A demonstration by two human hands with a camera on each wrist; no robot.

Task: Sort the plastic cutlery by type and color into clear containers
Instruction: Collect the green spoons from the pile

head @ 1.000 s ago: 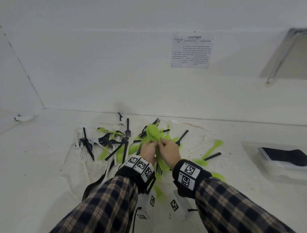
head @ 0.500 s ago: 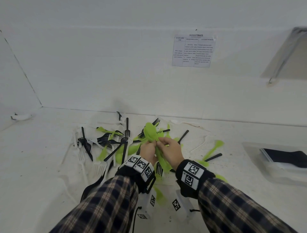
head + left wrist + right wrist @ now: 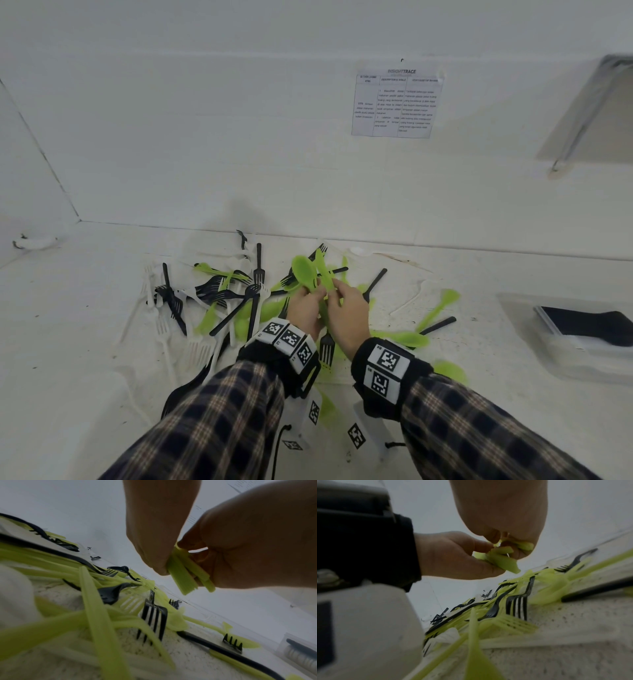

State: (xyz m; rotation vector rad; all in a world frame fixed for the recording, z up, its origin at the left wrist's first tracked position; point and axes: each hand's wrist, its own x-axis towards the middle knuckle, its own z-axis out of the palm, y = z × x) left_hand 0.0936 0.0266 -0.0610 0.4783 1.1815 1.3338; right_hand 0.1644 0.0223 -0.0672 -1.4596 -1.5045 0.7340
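Reading "INSIGHTTRACE": wall sheet (image 3: 397, 102)

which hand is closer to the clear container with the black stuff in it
Right. The right hand is the one on the clear container's side, though well apart from it; the left hand is beyond it, farther away. Both hold green cutlery.

Plastic cutlery on a speckled white surface.
Green spoons (image 3: 304, 274) are smooth, slightly translucent plastic with a soft sheen; black forks (image 3: 255, 291) glossy plastic; white forks (image 3: 164, 329) matt plastic. Table (image 3: 85, 308) looks rough and gritty. Container (image 3: 534, 342) is clear plastic. Sleeves (image 3: 219, 421) are woven plaid cloth. Wall sheet (image 3: 397, 102) is printed paper.
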